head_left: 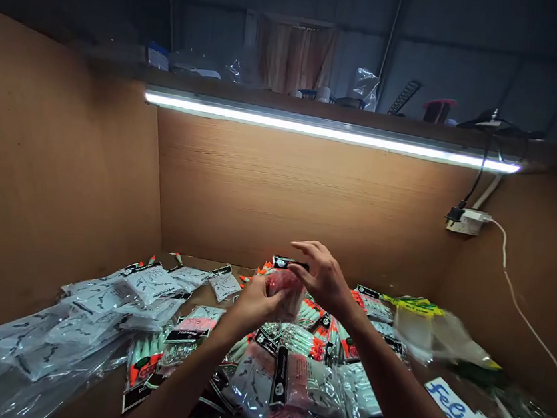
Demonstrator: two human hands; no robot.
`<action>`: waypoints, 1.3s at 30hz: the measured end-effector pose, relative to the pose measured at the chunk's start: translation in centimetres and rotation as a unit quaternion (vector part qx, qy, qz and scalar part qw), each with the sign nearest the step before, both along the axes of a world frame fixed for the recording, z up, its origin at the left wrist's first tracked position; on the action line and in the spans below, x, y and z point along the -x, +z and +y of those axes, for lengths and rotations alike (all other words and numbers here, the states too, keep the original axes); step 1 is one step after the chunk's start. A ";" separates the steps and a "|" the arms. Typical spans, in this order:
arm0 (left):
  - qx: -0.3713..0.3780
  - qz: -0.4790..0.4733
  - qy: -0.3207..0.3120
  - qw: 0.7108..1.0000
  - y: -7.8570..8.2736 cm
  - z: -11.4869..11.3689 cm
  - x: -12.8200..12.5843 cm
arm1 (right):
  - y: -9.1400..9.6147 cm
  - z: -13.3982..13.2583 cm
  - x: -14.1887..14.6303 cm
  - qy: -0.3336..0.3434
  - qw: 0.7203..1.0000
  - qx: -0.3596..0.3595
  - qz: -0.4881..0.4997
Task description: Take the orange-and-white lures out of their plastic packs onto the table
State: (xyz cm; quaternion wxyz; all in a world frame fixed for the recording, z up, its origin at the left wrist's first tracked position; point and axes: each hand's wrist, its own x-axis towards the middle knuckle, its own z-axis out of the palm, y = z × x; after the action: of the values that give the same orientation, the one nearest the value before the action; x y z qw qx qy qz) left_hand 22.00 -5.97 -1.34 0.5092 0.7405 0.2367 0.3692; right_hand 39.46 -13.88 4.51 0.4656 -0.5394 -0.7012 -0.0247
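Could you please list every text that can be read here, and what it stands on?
"Feli…", in blue, on the white signage.
"C…", in blue, lower on that signage; the rest is unclear.
"…wood", upside down, on a black header.
Too small or blurred: held packet, yellow header, other black headers.

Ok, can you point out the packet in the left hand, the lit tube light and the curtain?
Packet (292,303): head view, on its see-through body.
Tube light (337,131): head view, mid-length on the glowing tube.
Curtain (294,56): head view, middle of the cloth.

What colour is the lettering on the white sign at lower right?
The lettering is blue, best seen in the head view.
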 end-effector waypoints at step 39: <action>0.346 -0.187 -0.018 0.919 -1.6 2.0 -0.3 | -6.1 -2.4 1.3 0.057 0.995 -0.051 -0.070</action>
State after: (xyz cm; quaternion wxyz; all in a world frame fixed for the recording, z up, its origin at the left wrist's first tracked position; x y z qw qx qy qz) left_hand 22.34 -4.02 -2.98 0.7752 0.4400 0.2366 0.3865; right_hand 38.15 -16.26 -1.56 0.4424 -0.4713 -0.7596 -0.0716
